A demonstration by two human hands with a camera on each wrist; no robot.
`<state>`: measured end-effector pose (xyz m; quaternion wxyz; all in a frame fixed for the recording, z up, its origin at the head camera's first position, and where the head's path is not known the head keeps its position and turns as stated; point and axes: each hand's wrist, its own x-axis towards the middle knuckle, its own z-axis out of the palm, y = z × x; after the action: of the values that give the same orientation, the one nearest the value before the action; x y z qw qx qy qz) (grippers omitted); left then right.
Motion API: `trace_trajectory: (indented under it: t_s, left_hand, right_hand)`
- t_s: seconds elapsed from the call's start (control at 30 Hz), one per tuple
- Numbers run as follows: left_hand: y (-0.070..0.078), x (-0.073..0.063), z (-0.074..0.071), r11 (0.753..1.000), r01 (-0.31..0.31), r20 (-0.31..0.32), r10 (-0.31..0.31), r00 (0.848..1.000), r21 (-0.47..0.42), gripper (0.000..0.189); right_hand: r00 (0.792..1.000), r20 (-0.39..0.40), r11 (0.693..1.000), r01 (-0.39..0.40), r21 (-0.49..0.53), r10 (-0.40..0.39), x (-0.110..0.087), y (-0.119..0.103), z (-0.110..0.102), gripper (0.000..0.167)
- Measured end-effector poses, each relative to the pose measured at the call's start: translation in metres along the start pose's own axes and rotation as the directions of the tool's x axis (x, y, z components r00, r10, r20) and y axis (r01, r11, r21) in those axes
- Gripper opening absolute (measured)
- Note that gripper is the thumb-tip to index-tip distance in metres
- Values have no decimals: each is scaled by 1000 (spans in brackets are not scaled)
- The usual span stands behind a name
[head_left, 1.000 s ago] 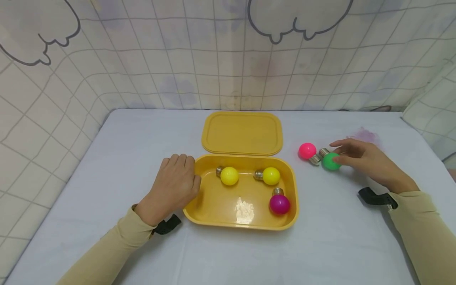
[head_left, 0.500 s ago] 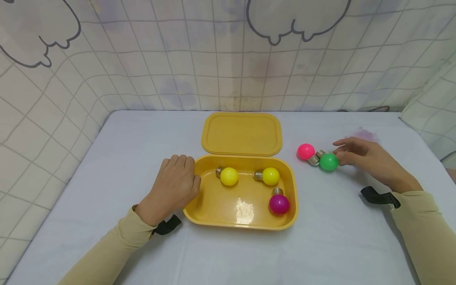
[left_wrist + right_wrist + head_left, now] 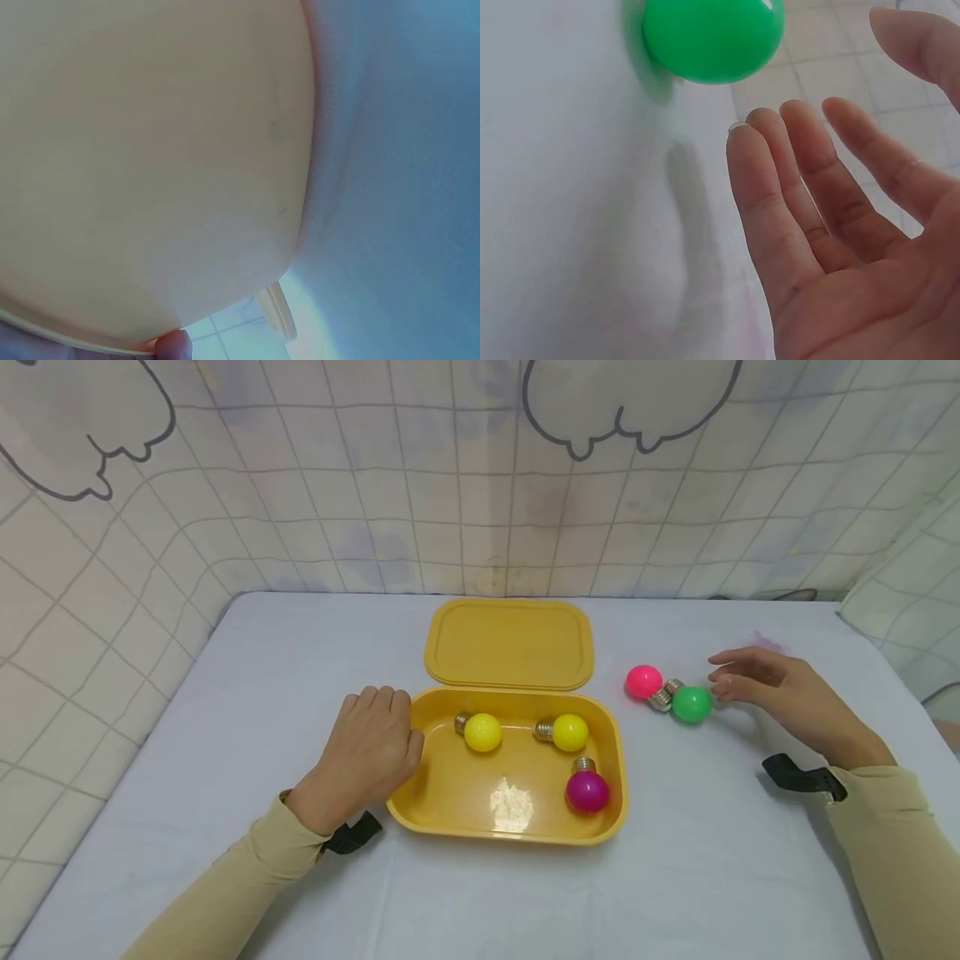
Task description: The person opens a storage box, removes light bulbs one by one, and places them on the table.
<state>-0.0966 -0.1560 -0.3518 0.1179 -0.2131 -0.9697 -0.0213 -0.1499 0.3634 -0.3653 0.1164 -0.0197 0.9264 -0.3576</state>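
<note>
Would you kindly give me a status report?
Left hand grips yellow box. Right hand beside green bulb, not touching. Pink bulb alongside it; no obstruction seen.

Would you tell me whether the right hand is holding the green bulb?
No, the right wrist view shows the right hand apart from the green bulb.

The right wrist view's top edge crops the green bulb [image 3: 712,37].

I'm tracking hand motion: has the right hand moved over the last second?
Yes: in the head view, the right hand has shifted slightly to the right, farther from the yellow lid.
</note>
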Motion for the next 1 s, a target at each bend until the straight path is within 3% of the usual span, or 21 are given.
trace_trajectory:
  t_s: [0.4,0.67,1.0]
  left_hand:
    - [4,6,4,1000,3,8,-3,1000,-6,20]
    - [11,14,6,1000,16,50,-16,999,1,21]
    - [23,24,6,1000,-3,32,3,999,9,22]
  right_hand:
    - [999,-43,997,-1,71,4,-6,-4,-11,55]
    - [991,-113,981,95,171,-76,-15,-8,-16,45]
    - [989,-114,993,104,52,-97,-26,-34,-20,41]
